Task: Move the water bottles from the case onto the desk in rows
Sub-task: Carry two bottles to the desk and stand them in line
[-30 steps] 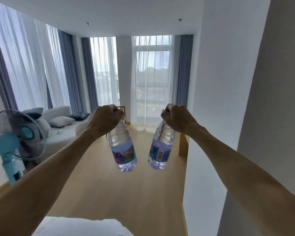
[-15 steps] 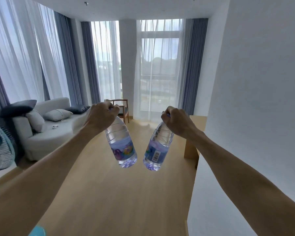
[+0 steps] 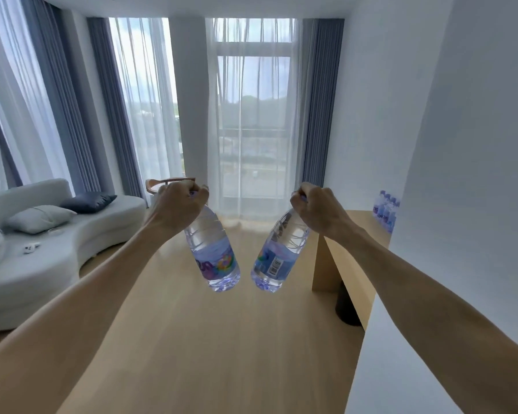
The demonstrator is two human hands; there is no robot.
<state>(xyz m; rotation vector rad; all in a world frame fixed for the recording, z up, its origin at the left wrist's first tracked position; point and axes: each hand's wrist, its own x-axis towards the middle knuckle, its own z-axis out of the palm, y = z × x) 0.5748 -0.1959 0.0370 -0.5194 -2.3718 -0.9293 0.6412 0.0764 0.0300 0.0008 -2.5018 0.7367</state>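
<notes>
two bottles in the air, one per fist, carried over the wood floor toward the desk at the far right. left hand curled tight round the cap end of the left bottle; right hand clamped the same way on the neck of the right bottle. both hanging cap up, base down, long axes near upright but leaning inward, so bases almost meeting in the middle, not touching. barcode side of the right one turned this way. several bottles already standing on the desk's far end, half hidden behind the white wall on the right.

risks, as judged: held only by the slim neck, so a swing could knock the two bases together or loosen a grip; passing close to the wall corner could clip the right bottle; set down tilted like this, could tip and bowl over the ones already placed. better squared upright before lowering.
</notes>
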